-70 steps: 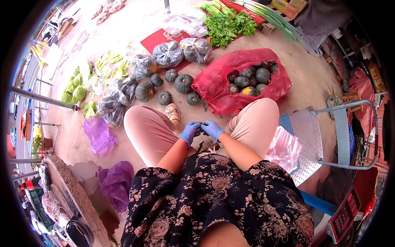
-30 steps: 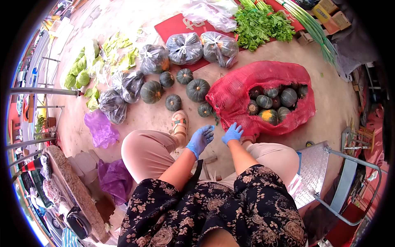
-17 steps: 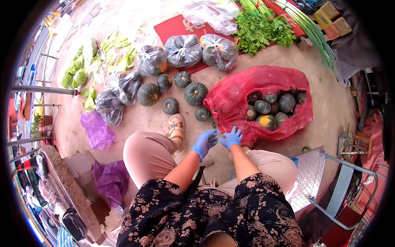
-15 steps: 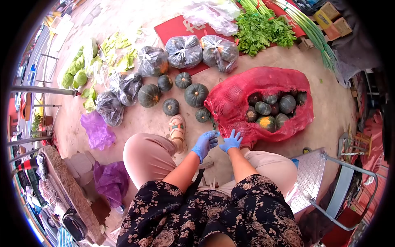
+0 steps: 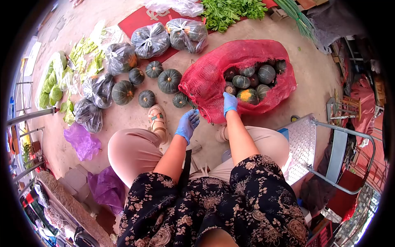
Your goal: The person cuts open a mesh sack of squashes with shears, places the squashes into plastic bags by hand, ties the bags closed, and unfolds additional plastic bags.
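Observation:
A large red mesh sack (image 5: pixel 205 83) lies on the floor in front of me, with several dark green squashes (image 5: pixel 267 74) showing through a wide hole in its side. One squash (image 5: pixel 248 96) there has an orange-yellow patch. My right hand (image 5: pixel 230 104), in a blue glove, is closed on the mesh at the hole's near left edge; its fingertips are partly hidden. Left of the sack's lower end, my left hand (image 5: pixel 188 125), also blue-gloved, is held with fingers stretched and slightly bent, nothing visible in it. Loose squashes (image 5: pixel 169 81) stand left of the sack.
Tied plastic bags of squashes (image 5: pixel 150 40) stand beyond the loose ones. Leafy greens (image 5: pixel 232 12) lie at the back, cabbages (image 5: pixel 51 88) at far left. A purple bag (image 5: pixel 82 141) lies on the floor. To my right stands a metal hand cart (image 5: pixel 302 144).
My right hand has moved forward from the sack's near end to the hole's edge, its spread fingers now closed. My left hand has drawn away to the left. The view has shifted.

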`<state>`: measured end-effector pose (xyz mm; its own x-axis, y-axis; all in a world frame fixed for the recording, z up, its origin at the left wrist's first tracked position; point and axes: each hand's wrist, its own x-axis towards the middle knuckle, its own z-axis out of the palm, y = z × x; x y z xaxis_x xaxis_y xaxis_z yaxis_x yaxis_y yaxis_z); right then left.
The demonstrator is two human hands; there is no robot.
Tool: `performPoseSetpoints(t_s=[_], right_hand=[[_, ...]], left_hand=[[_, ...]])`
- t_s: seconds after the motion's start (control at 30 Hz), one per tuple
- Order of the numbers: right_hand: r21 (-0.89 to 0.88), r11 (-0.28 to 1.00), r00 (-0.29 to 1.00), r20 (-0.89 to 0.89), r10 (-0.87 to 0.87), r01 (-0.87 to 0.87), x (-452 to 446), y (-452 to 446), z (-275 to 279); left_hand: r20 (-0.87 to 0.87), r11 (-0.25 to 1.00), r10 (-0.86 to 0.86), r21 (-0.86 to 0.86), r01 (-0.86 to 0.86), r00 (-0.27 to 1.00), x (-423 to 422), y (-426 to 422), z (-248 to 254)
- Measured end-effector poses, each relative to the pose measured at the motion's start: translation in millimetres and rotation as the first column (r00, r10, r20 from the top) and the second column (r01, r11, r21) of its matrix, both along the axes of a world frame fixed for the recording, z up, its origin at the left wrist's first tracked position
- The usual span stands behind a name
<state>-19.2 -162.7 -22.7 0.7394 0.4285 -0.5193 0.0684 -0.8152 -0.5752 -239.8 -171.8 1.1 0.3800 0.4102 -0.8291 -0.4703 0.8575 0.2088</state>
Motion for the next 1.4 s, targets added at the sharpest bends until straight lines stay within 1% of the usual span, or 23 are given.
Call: performPoseSetpoints(t_s=[0.03,0.07,0.13,0.17,0.2,0.23,0.27,0.3,0.37,0.4,0.43,0.47,0.5,0.57,0.67,0.7,0.77,0.83,0.9,1.0,1.13,1.33,1.4], right_hand=[[-0.209,0.977,0.996,0.082,-0.023,0.040,-3,-10,0],[-0.330,0.905,0.953,0.231,-0.198,0.269,-25,-22,32],[-0.384,0.786,0.873,0.159,-0.461,0.485,-36,-55,-10],[-0.468,0.759,0.880,0.096,-0.465,0.452,-36,-75,-38],[-0.441,0.750,0.838,0.006,-0.546,0.493,-40,-91,-72],[-0.357,0.770,0.799,-0.095,-0.593,0.529,-47,-89,-64],[-0.144,0.831,0.800,-0.228,-0.556,0.537,-47,-102,-112],[-0.077,0.853,0.812,-0.272,-0.516,0.516,-48,-92,-97],[-0.180,0.928,0.821,-0.432,-0.373,0.326,-31,-83,-134],[-0.073,0.900,0.832,-0.355,-0.426,0.430,-25,-74,-130],[0.042,0.856,0.829,-0.279,-0.485,0.515,-19,-64,-116],[0.161,0.799,0.811,-0.204,-0.548,0.580,-13,-54,-102],[0.183,0.683,0.697,-0.341,-0.631,0.707,-9,-46,-92],[0.152,0.411,0.415,-0.595,-0.688,0.899,-3,-35,-72],[0.156,0.242,0.283,-0.666,-0.690,0.958,2,-29,-34],[0.133,0.195,0.231,-0.704,-0.671,0.972,3,-27,-29],[0.215,0.160,0.267,-0.733,-0.625,0.963,15,-19,-23],[0.326,0.046,0.306,-0.817,-0.489,0.944,43,-5,27],[0.327,-0.139,0.254,-0.889,-0.381,0.935,74,-9,49],[0.413,-0.092,0.346,-0.849,-0.400,0.906,77,-11,63],[0.507,0.128,0.498,-0.712,-0.495,0.852,81,-5,43],[0.357,0.156,0.385,-0.770,-0.509,0.921,69,-2,24],[0.250,0.278,0.367,-0.749,-0.552,0.928,53,-9,16]], left_hand=[[0.003,0.999,0.040,-0.024,-0.040,0.999,5,2,-6],[-0.035,0.998,0.040,-0.043,-0.041,0.999,8,5,-17],[-0.146,0.999,-0.006,-0.046,-0.001,0.989,16,14,-25],[-0.209,0.998,-0.043,-0.056,0.032,0.977,19,18,-34],[-0.233,0.995,-0.098,-0.032,0.093,0.968,19,24,-46],[-0.277,0.985,-0.165,-0.004,0.170,0.947,22,30,-48],[-0.323,0.974,-0.209,0.020,0.227,0.923,28,38,-41],[-0.370,0.959,-0.245,0.043,0.280,0.896,34,45,-36],[-0.431,0.930,-0.306,0.055,0.363,0.849,41,61,-64],[-0.412,0.918,-0.322,0.085,0.388,0.852,43,70,-77],[-0.392,0.905,-0.338,0.115,0.410,0.856,45,78,-93],[-0.157,0.910,-0.203,0.334,0.245,0.967,48,81,-133],[-0.253,0.962,-0.198,0.137,0.238,0.947,59,85,-140],[-0.211,0.961,-0.248,0.067,0.267,0.946,87,91,-103],[-0.266,0.968,-0.243,0.001,0.253,0.933,124,100,-44],[-0.213,0.966,-0.199,0.120,0.228,0.956,126,100,-54],[-0.092,0.921,-0.121,0.361,0.146,0.988,128,105,-81],[0.222,0.888,-0.044,0.456,-0.064,0.974,145,116,-25],[0.222,0.889,-0.063,0.455,-0.046,0.973,165,128,34],[0.359,0.847,-0.127,0.525,-0.088,0.925,163,149,67],[0.239,0.769,-0.300,0.634,0.086,0.924,138,157,73],[0.028,0.773,-0.356,0.570,0.278,0.934,106,139,57],[-0.050,0.776,-0.414,0.503,0.381,0.909,94,131,41]])
